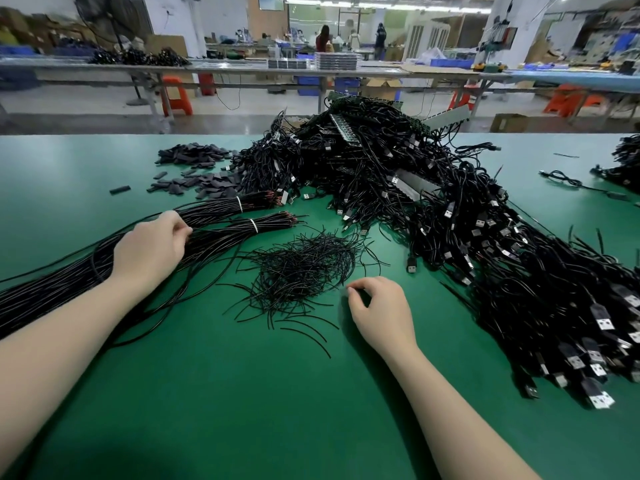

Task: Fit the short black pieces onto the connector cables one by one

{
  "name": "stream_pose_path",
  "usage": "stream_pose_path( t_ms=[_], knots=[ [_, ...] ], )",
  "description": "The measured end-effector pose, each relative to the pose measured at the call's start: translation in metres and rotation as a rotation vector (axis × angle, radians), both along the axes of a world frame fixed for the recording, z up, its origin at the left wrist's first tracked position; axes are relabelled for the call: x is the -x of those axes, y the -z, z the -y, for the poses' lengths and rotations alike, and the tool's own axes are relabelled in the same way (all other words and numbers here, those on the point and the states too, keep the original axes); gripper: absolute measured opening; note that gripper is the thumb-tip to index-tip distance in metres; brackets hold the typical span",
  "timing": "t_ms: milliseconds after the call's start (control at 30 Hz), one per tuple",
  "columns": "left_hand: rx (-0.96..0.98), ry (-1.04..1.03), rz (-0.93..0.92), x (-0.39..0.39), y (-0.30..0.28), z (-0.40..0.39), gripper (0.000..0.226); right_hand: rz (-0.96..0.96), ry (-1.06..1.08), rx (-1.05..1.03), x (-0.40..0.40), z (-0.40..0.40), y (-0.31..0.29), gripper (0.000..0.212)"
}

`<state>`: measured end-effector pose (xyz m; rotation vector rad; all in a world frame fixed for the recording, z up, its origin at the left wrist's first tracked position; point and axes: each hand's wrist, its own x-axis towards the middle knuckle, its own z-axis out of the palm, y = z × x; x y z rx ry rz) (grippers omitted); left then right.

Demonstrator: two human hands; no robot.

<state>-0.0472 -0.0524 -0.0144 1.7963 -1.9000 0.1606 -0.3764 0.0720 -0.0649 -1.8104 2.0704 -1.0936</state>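
Nearest lay bare green table (277, 410); the right hand (379, 311) hovered just right of the loose heap of short black pieces (301, 268), thumb and forefinger curled close, though whether they pinched one I could not tell. The left hand (150, 245) gripped the connector cables (221, 226), whose length ran far-right; open mat lay between the hands.

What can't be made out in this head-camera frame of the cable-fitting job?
- Right hand: whether its pinched fingertips hold a short black piece; too small and dark to tell.
- Left hand: which cable of the tied bundles it pinches; its fingers cover the spot.
- Bundles' far ends: cut off by the left edge.
- USB cable heap: what lies beneath; buried.
- Background benches: blurred.
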Motion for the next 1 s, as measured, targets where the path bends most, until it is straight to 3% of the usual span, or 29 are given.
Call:
stream_pose_path(
  t_ms=[333,533,633,800,900,1000],
  knots=[
    [0.246,-0.104,-0.61,0.017,0.011,-0.012,0.015,0.037,-0.003,0.0,0.0,0.0,-0.001,0.018],
    [0.313,-0.102,-0.677,0.023,0.013,-0.021,0.017,0.052,0.001,-0.005,-0.001,0.0,-0.001,0.019],
    [0.453,-0.051,-0.831,0.015,-0.003,-0.02,0.014,0.039,-0.005,-0.004,-0.001,-0.001,-0.002,0.019],
    [0.401,0.139,-0.578,0.007,0.0,-0.044,0.01,0.053,0.004,-0.02,-0.001,-0.004,-0.002,0.019],
    [0.354,0.264,-0.526,0.012,0.006,-0.066,0.012,-0.099,0.071,0.18,-0.015,-0.014,-0.014,0.033],
    [0.365,0.299,-0.534,0.008,0.005,-0.086,0.011,-0.185,-0.244,0.326,-0.064,-0.022,-0.038,0.06]
  ],
)
